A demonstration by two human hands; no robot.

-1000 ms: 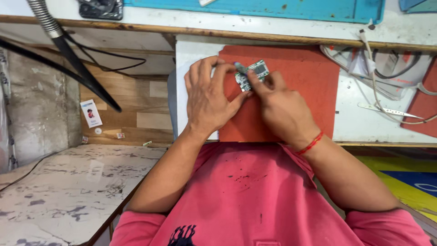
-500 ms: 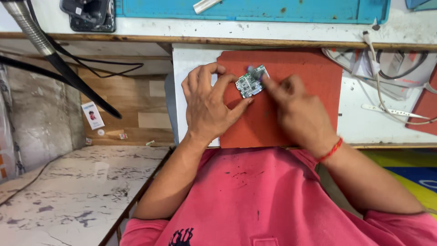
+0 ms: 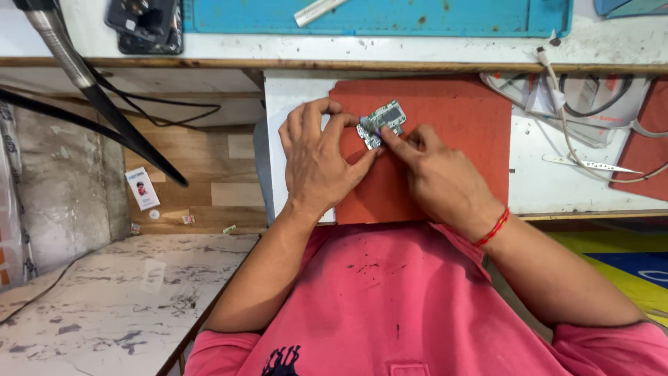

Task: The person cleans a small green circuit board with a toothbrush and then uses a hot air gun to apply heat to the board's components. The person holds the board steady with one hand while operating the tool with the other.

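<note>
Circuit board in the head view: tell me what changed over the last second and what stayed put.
Little changed. The small circuit board turned slightly between the fingers, and the right hand shifted so its forefinger now presses the board's lower left edge. The left hand kept pinching the board's left end. Nothing was let go. The red mat, blue tray and cables stayed as they were.

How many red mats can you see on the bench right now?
2: one red mat under both hands and the circuit board; another red mat at the right edge, partly cut off.
</note>
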